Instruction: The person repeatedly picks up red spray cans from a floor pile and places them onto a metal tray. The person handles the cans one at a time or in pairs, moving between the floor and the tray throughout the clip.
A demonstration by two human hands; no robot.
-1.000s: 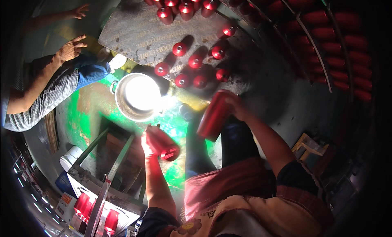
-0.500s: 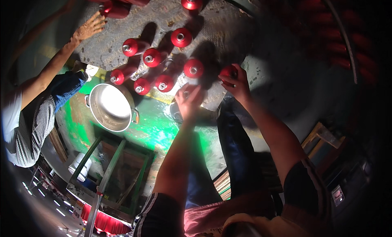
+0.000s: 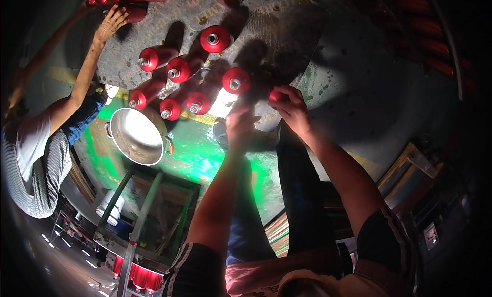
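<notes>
My right hand [image 3: 294, 111] curls its fingers round the top of a red metal cylinder [image 3: 277, 98], whose body is mostly in shadow. To its left, my left hand [image 3: 241, 124] hangs low over the near edge of the patterned grey sheet [image 3: 169, 23]. Shadow and blur hide its fingers, so whether it holds anything is unclear. Just beyond it stands a red cylinder [image 3: 236, 81] with a bare metal neck. More of the same kind stand to the left, among them a cylinder [image 3: 198, 103] and a larger-looking cylinder [image 3: 214, 39].
A two-handled metal pot [image 3: 136, 136] sits on the green floor at left. Nearer is a green-framed stand [image 3: 142, 207]. Another person's hand [image 3: 111, 23] reaches to red cylinders [image 3: 128, 13] at far left. Stacked red cylinders [image 3: 425, 36] lie in the dark at far right.
The view has shifted, so the cylinders appear farther left. My left hand has moved right and lost its visible finger outline. My right hand stays at its cylinder. The other person's arm is raised higher.
</notes>
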